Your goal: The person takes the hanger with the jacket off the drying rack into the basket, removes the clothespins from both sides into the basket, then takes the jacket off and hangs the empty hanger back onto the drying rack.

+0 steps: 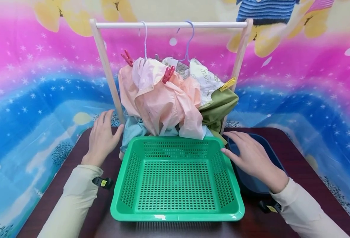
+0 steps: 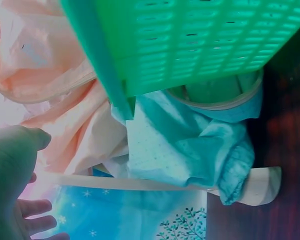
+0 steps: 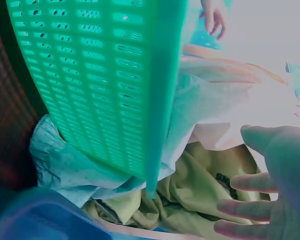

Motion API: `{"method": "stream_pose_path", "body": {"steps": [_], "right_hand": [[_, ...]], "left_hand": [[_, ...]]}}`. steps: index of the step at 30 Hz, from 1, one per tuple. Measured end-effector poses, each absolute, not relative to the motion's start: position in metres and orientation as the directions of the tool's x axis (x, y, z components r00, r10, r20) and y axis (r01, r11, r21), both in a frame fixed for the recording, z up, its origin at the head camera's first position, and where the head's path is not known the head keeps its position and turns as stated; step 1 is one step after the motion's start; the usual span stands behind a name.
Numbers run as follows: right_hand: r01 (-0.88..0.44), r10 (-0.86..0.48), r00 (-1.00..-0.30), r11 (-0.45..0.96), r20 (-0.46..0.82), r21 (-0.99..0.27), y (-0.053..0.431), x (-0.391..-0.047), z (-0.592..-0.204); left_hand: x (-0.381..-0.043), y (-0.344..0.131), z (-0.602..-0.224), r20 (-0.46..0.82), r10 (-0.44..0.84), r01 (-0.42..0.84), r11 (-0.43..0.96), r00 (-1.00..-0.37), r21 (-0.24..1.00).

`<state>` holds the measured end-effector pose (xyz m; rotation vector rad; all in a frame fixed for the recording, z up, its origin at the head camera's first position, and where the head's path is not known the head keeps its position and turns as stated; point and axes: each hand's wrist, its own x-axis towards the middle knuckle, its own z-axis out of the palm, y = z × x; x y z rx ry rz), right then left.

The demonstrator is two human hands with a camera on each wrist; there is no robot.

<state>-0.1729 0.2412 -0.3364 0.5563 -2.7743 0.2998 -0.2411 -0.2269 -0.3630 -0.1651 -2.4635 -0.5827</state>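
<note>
The likeliest trouble lies in the crowding behind the basket (image 1: 192, 217). The blue cloth (image 1: 133, 127) bunches close against it and, at the left, drapes over the rack's foot, so if the basket were pulled or lifted carelessly, that cloth could snag and tug the rack (image 1: 166, 25) along. The pink shirt (image 1: 169, 105) hangs low at the rear rim; whether it touches cannot be told, but it might catch there too. Both hangers carry bulky loads, and a knock could swing them or slide them along the bar. The green garment (image 1: 222, 105) sags beneath the yellow peg (image 1: 227, 84); should that peg slip, the cloth might drop.

The left hand (image 1: 101, 140) is beside the rack's left post, fingers extended and gripping nothing. The right hand (image 1: 252, 158), likewise relaxed and without a hold, is over the dark tub (image 1: 264, 141), near the basket's right side. A careless sweep of either could bump post or rim.

As for containers, the basket stands on the counter (image 1: 99, 215) in front of the rack, its slotted floor showing and nothing lying on it. The tub shows only its own dark inside; the right hand hides part of it, so its contents cannot be fully told.
</note>
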Motion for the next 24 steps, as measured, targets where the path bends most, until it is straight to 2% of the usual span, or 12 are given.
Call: {"method": "stream_pose_path", "body": {"steps": [14, 24], "right_hand": [[-0.467, -0.415, -0.847, 0.880, 0.332, -0.090, 0.226, -0.177, -0.313], [-0.514, -0.465, -0.816, 0.855, 0.343, -0.064, 0.212, -0.184, -0.299]], "left_hand": [[-0.266, -0.221, -0.337, 0.561, -0.019, 0.233, 0.898, -0.827, 0.372], [-0.283, -0.225, -0.323, 0.603, -0.127, 0.219, 0.856, -0.788, 0.468]]}}
